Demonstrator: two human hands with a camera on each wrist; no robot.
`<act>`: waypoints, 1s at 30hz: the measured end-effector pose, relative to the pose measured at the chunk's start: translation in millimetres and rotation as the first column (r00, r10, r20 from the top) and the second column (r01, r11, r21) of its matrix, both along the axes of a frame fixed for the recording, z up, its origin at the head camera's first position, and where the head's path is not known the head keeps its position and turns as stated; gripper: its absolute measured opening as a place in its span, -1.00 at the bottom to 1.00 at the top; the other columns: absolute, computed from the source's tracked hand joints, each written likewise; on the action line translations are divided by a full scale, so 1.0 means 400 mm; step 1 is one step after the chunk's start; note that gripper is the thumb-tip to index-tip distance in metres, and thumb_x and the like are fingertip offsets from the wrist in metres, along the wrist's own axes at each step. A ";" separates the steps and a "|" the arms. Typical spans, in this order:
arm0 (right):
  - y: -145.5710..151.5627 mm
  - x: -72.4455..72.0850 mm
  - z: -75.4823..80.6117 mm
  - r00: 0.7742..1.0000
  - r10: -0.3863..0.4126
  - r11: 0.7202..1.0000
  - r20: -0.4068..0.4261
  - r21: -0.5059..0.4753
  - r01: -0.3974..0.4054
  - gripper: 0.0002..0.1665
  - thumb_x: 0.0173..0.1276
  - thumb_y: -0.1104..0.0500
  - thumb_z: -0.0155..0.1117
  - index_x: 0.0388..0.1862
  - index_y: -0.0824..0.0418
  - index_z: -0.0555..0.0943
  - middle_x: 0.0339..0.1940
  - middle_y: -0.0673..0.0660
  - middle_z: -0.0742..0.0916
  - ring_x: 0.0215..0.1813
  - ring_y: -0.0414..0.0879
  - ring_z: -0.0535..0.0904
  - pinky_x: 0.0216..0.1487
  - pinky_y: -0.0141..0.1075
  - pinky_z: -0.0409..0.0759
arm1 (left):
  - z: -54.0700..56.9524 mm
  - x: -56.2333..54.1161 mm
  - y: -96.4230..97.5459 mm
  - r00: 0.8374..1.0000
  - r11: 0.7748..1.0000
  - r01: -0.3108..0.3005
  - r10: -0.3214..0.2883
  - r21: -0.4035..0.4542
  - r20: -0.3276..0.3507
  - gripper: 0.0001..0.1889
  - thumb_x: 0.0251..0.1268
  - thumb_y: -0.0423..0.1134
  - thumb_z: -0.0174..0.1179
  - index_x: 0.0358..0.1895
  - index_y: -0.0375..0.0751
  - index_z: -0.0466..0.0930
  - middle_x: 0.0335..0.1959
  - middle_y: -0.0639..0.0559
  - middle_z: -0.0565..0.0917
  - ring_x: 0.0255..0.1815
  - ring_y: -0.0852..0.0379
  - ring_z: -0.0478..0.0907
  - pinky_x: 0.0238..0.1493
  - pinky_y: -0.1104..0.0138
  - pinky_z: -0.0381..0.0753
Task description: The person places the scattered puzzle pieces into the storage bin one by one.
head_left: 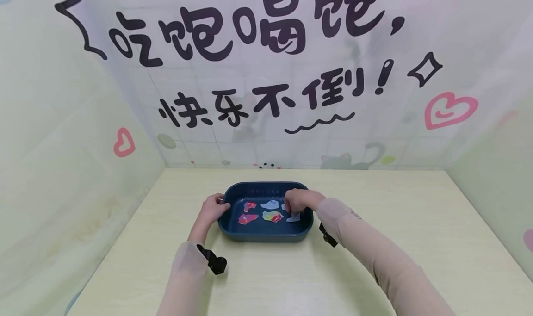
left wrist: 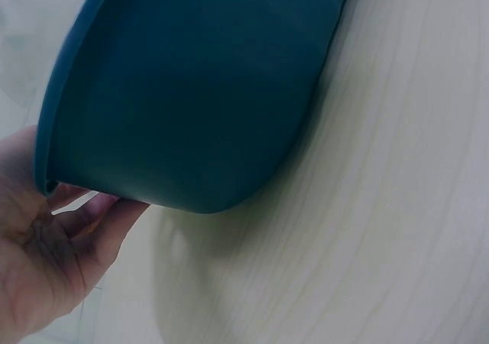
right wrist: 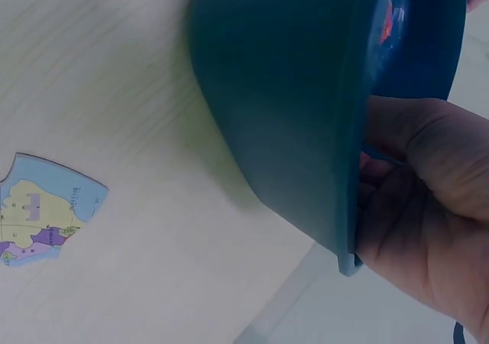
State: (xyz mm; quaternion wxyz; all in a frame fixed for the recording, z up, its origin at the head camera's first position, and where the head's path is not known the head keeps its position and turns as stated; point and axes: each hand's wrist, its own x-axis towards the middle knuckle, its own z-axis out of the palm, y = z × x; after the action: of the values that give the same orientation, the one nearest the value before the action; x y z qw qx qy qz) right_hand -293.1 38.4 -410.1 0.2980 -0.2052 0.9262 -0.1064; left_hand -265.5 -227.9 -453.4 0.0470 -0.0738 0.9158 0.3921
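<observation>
A dark blue oblong plastic basin [head_left: 262, 238] stands on the table, with several flat, irregular puzzle pieces inside. Among them are a red piece [head_left: 250, 206], a pink-red piece [head_left: 247, 219], a light blue piece [head_left: 269, 205] and a yellow-and-red piece [head_left: 272, 216]. My left hand [head_left: 213, 208] grips the basin's left rim, thumb over the edge and fingers along the outer wall. Over the right rim reaches my right hand [head_left: 299, 200], fingers bent down at a pale blue piece [head_left: 294, 218]. I cannot tell whether they pinch it; the basin wall hides the fingertips in the right wrist view.
A map puzzle piece [right wrist: 46, 210] in yellow, purple and light blue lies on the pale wooden table [head_left: 266, 279], outside the basin on its right. Printed fabric walls [head_left: 258, 145] close off the back and both sides. Each wrist wears a black camera mount [head_left: 215, 262].
</observation>
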 end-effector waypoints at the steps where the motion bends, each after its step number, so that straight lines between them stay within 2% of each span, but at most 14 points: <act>1: 0.004 0.005 0.007 1.000 0.002 1.000 -0.010 -0.010 -0.002 -0.88 0.16 0.32 0.27 -0.30 0.17 0.62 -0.19 0.09 0.65 -0.23 -0.10 0.51 -0.03 -0.24 0.56 | 0.000 0.000 0.001 1.000 1.000 0.002 -0.002 -0.002 -0.002 -0.59 0.20 -0.29 0.07 0.10 -0.43 0.41 -0.06 -0.34 0.52 -0.11 -0.12 0.51 -0.14 0.13 0.57; 4: 0.017 0.009 0.021 0.999 0.016 0.999 -0.032 -0.051 -0.018 -0.84 0.19 0.29 0.25 -0.22 0.20 0.62 -0.17 0.09 0.65 -0.25 -0.12 0.49 -0.03 -0.24 0.55 | 0.001 0.000 0.003 1.000 1.000 0.003 -0.003 -0.006 -0.008 -0.58 0.20 -0.29 0.08 0.10 -0.44 0.41 -0.06 -0.35 0.53 -0.10 -0.12 0.50 -0.11 0.11 0.56; 7: 0.033 0.002 0.027 0.999 0.020 0.993 -0.047 -0.118 -0.025 -0.83 0.21 0.30 0.22 -0.20 0.25 0.60 -0.23 0.10 0.65 -0.33 -0.15 0.48 -0.18 -0.32 0.54 | 0.001 0.000 0.003 1.000 1.000 0.005 -0.005 -0.009 -0.010 -0.58 0.19 -0.29 0.07 0.10 -0.45 0.40 -0.06 -0.35 0.52 -0.10 -0.13 0.50 -0.09 0.10 0.55; 9: 0.044 -0.002 0.031 0.999 0.012 0.984 -0.045 -0.177 -0.020 -0.81 0.21 0.32 0.19 -0.18 0.30 0.58 -0.27 0.11 0.65 -0.38 -0.16 0.48 -0.28 -0.36 0.53 | 0.001 0.000 0.003 1.000 1.000 0.004 -0.004 -0.013 -0.010 -0.58 0.19 -0.29 0.07 0.09 -0.44 0.41 -0.06 -0.35 0.53 -0.09 -0.13 0.50 -0.08 0.10 0.54; 12: 0.063 -0.005 0.039 1.000 -0.013 0.961 -0.016 -0.276 0.008 -0.78 0.20 0.34 0.16 -0.16 0.35 0.56 -0.29 0.15 0.68 -0.40 -0.13 0.53 -0.33 -0.35 0.55 | 0.001 0.000 0.001 1.000 1.000 0.004 -0.004 -0.017 -0.008 -0.58 0.19 -0.28 0.07 0.09 -0.44 0.41 -0.06 -0.35 0.53 -0.10 -0.13 0.50 -0.09 0.11 0.55; 16: 0.088 -0.005 0.048 0.999 -0.035 0.925 0.020 -0.378 0.040 -0.79 0.22 0.32 0.16 -0.16 0.36 0.53 -0.31 0.22 0.70 -0.36 -0.01 0.59 -0.32 -0.30 0.60 | 0.005 0.002 0.003 1.000 1.000 0.003 -0.003 -0.015 -0.007 -0.59 0.20 -0.28 0.06 0.10 -0.44 0.41 -0.05 -0.36 0.52 -0.11 -0.13 0.50 -0.12 0.12 0.56; 20: 0.114 0.000 0.055 0.999 -0.038 0.898 0.030 -0.438 0.048 -0.78 0.25 0.27 0.16 -0.14 0.37 0.52 -0.29 0.31 0.69 -0.34 0.06 0.60 -0.37 -0.32 0.58 | 0.007 0.004 0.005 1.000 1.000 0.005 -0.005 -0.016 -0.007 -0.59 0.20 -0.29 0.06 0.10 -0.44 0.40 -0.06 -0.36 0.52 -0.11 -0.13 0.50 -0.12 0.12 0.57; 24: 0.141 0.003 0.056 0.996 -0.063 0.870 0.057 -0.486 0.083 -0.76 0.28 0.23 0.15 -0.13 0.36 0.51 -0.25 0.35 0.68 -0.38 -0.05 0.58 -0.35 -0.28 0.58 | 0.005 0.005 0.005 1.000 1.000 0.008 -0.008 -0.015 -0.006 -0.60 0.20 -0.29 0.07 0.08 -0.45 0.41 -0.08 -0.36 0.53 -0.15 -0.12 0.51 -0.17 0.14 0.57; 30: 0.192 0.011 0.053 0.990 -0.103 0.840 0.094 -0.526 0.138 -0.73 0.28 0.20 0.13 -0.11 0.35 0.50 -0.27 0.28 0.70 -0.38 -0.16 0.55 -0.27 -0.18 0.60 | 0.003 0.005 0.005 1.000 1.000 0.009 -0.009 -0.016 -0.009 -0.60 0.18 -0.29 0.06 0.07 -0.45 0.42 -0.07 -0.37 0.53 -0.14 -0.13 0.51 -0.14 0.12 0.58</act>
State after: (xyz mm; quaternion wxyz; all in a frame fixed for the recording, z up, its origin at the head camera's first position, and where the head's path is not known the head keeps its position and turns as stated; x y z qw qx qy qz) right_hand -288.5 115.1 -388.9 0.2511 -0.2174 0.8620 -0.3829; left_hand -263.5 -226.0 -452.1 0.0439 -0.0683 0.9194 0.3849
